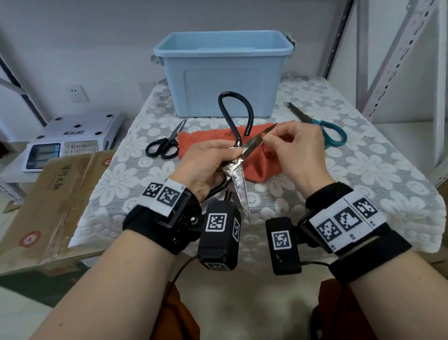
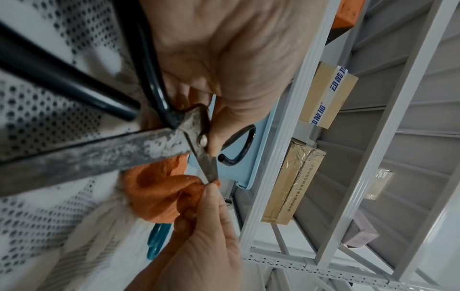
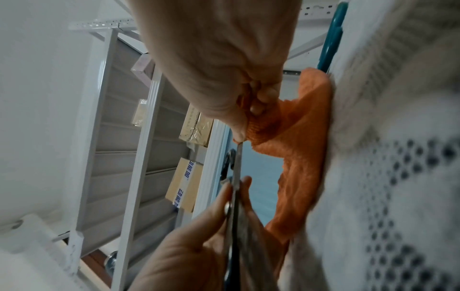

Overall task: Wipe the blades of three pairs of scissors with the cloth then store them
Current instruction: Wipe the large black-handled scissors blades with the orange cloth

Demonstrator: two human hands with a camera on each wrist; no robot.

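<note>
left hand (image 1: 206, 163) is gripping the large scissors (image 1: 237, 166); right hand (image 1: 296, 148) is pinching cloth (image 2: 159, 195) on one blade tip. two pairs (image 1: 163, 145) are lying untouched; bin (image 1: 225, 70) is apparently holding none.

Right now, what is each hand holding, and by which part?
Left hand grips the large scissors at the pivot, blades spread. Right hand pinches the orange cloth around the upper blade's tip.

Left hand (image 1: 208, 163) grip curled, right hand (image 1: 297, 148) fingertips pinched
</note>
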